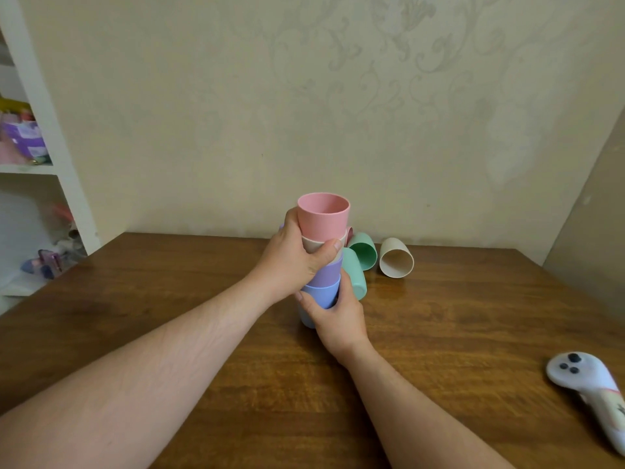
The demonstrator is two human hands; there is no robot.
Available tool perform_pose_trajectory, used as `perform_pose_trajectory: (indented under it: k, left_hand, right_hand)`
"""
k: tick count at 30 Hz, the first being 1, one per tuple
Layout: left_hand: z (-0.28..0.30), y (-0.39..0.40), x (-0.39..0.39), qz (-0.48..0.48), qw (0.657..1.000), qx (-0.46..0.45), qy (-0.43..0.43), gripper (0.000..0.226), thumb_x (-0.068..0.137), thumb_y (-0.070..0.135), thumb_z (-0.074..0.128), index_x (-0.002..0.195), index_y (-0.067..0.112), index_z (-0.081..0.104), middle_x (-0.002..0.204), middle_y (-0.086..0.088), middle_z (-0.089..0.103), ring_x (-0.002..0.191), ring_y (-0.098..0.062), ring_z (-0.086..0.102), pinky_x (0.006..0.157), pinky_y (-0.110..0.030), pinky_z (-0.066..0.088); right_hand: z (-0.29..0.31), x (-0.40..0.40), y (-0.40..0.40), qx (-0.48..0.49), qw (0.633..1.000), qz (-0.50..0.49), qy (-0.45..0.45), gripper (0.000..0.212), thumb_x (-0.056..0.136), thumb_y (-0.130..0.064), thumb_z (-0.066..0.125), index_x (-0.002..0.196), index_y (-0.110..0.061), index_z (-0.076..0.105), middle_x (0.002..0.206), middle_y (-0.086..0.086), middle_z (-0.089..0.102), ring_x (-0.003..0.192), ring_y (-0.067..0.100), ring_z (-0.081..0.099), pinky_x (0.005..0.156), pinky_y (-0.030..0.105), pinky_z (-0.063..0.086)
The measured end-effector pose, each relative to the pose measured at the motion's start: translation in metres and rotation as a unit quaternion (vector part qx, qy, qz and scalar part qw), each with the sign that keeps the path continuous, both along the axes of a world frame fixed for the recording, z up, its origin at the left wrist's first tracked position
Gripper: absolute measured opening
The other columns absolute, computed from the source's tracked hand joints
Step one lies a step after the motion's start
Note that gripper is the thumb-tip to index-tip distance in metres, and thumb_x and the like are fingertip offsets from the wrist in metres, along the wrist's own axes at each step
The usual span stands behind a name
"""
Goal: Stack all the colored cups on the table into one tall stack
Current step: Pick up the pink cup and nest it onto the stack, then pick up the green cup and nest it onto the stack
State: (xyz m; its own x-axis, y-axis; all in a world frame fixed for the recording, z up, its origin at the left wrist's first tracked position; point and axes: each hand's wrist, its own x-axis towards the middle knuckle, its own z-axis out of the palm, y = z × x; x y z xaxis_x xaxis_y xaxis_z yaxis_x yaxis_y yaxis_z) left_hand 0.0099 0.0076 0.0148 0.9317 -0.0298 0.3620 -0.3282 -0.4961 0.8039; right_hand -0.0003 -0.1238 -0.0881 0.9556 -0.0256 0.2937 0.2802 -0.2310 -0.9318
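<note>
An upright stack of cups [323,252] stands over the wooden table [456,316] at its middle: pink on top, then beige, purple and blue, with a lighter blue cup at the bottom. My left hand [294,262] grips the stack's upper half from the left. My right hand [338,316] holds its lower blue part. Just behind the stack lie two green cups [363,253] on their sides and a beige cup [395,257], its mouth facing me. A bit of another pink cup [349,231] shows behind the stack.
A white game controller [588,387] lies near the table's front right edge. A white shelf unit [37,164] with toys stands to the left. A papered wall runs right behind the table.
</note>
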Motion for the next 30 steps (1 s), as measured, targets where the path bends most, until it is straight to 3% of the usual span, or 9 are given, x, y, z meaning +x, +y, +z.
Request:
perform_pose_trajectory:
  k: [4, 8, 12, 15, 17, 19, 24, 27, 30]
  left_hand:
    - [-0.022, 0.004, 0.003, -0.022, 0.997, -0.077, 0.025, 0.085, 0.066, 0.052, 0.092, 0.139, 0.045, 0.047, 0.139, 0.004, 0.065, 0.125, -0.013, 0.069, 0.106, -0.044, 0.06]
    - [-0.041, 0.003, 0.006, -0.04, 0.986, -0.139, 0.082, 0.056, 0.074, 0.026, 0.096, 0.121, 0.034, 0.066, 0.12, 0.003, 0.08, 0.115, -0.016, 0.077, 0.107, -0.052, 0.06]
    - [-0.045, 0.022, 0.02, 0.023, 0.986, -0.157, 0.051, 0.075, 0.057, 0.044, 0.096, 0.124, 0.023, 0.07, 0.112, 0.003, 0.083, 0.106, -0.017, 0.08, 0.096, -0.047, 0.065]
    - [-0.048, 0.044, 0.034, 0.098, 0.979, -0.175, 0.025, 0.081, 0.054, 0.053, 0.092, 0.125, 0.022, 0.069, 0.114, 0.002, 0.082, 0.106, -0.02, 0.079, 0.09, -0.043, 0.064]
    - [-0.051, 0.052, 0.04, 0.099, 0.976, -0.191, 0.025, 0.079, 0.058, 0.047, 0.094, 0.128, 0.021, 0.067, 0.117, 0.002, 0.081, 0.108, -0.019, 0.078, 0.087, -0.037, 0.06]
    - [-0.054, 0.052, 0.041, 0.079, 0.974, -0.209, 0.037, 0.08, 0.062, 0.042, 0.096, 0.133, 0.023, 0.065, 0.121, 0.004, 0.08, 0.112, -0.018, 0.077, 0.089, -0.037, 0.059]
    - [-0.064, 0.046, 0.043, 0.057, 0.961, -0.266, 0.039, 0.068, 0.082, 0.02, 0.096, 0.137, 0.029, 0.058, 0.127, 0.007, 0.076, 0.114, -0.013, 0.073, 0.089, -0.034, 0.057]
    - [-0.064, 0.046, 0.043, 0.047, 0.96, -0.274, 0.038, 0.067, 0.082, 0.018, 0.095, 0.136, 0.031, 0.058, 0.127, 0.009, 0.075, 0.113, -0.01, 0.073, 0.086, -0.03, 0.056]
    - [-0.065, 0.047, 0.044, 0.046, 0.959, -0.278, 0.036, 0.065, 0.081, 0.017, 0.096, 0.132, 0.034, 0.059, 0.126, 0.01, 0.076, 0.113, -0.011, 0.074, 0.086, -0.031, 0.056]
  right_hand:
    - [0.0, -0.003, 0.002, -0.031, 1.0, -0.001, 0.001, 0.064, 0.084, -0.053, 0.084, 0.138, -0.049, 0.048, 0.119, -0.029, 0.067, 0.107, -0.009, 0.064, 0.088, 0.021, 0.055]
    - [0.0, -0.005, 0.003, -0.066, 0.998, 0.007, 0.004, 0.068, 0.086, -0.043, 0.084, 0.141, -0.043, 0.045, 0.121, -0.026, 0.065, 0.107, -0.007, 0.064, 0.085, 0.015, 0.051]
    - [0.008, -0.004, -0.007, -0.196, 0.977, 0.076, 0.025, 0.082, 0.085, -0.026, 0.078, 0.155, -0.04, 0.039, 0.138, -0.015, 0.063, 0.107, 0.005, 0.066, 0.091, 0.021, 0.052]
    - [0.023, -0.006, -0.022, -0.322, 0.946, 0.012, -0.036, 0.073, 0.085, -0.02, 0.065, 0.155, -0.031, 0.048, 0.131, -0.007, 0.066, 0.098, 0.014, 0.064, 0.096, 0.034, 0.054]
    - [0.037, 0.006, -0.034, -0.323, 0.943, -0.055, -0.063, 0.056, 0.088, -0.023, 0.065, 0.144, -0.027, 0.06, 0.123, -0.002, 0.065, 0.103, 0.019, 0.063, 0.094, 0.038, 0.053]
    - [0.054, 0.029, -0.043, -0.315, 0.942, -0.11, -0.036, 0.05, 0.093, -0.032, 0.065, 0.143, -0.027, 0.059, 0.129, 0.004, 0.059, 0.118, 0.028, 0.06, 0.096, 0.039, 0.05]
    - [0.066, 0.071, -0.039, -0.365, 0.911, -0.138, 0.136, 0.079, 0.099, -0.066, 0.051, 0.164, -0.033, 0.022, 0.157, 0.02, 0.034, 0.138, 0.045, 0.046, 0.103, 0.051, 0.046]
    - [0.054, 0.084, -0.025, -0.416, 0.889, -0.113, 0.154, 0.09, 0.096, -0.074, 0.048, 0.167, -0.041, 0.005, 0.155, 0.023, 0.042, 0.138, 0.045, 0.046, 0.106, 0.053, 0.044]
    - [0.043, 0.082, -0.019, -0.447, 0.875, -0.096, 0.158, 0.088, 0.095, -0.073, 0.049, 0.166, -0.048, 0.003, 0.15, 0.019, 0.05, 0.136, 0.042, 0.046, 0.106, 0.051, 0.044]
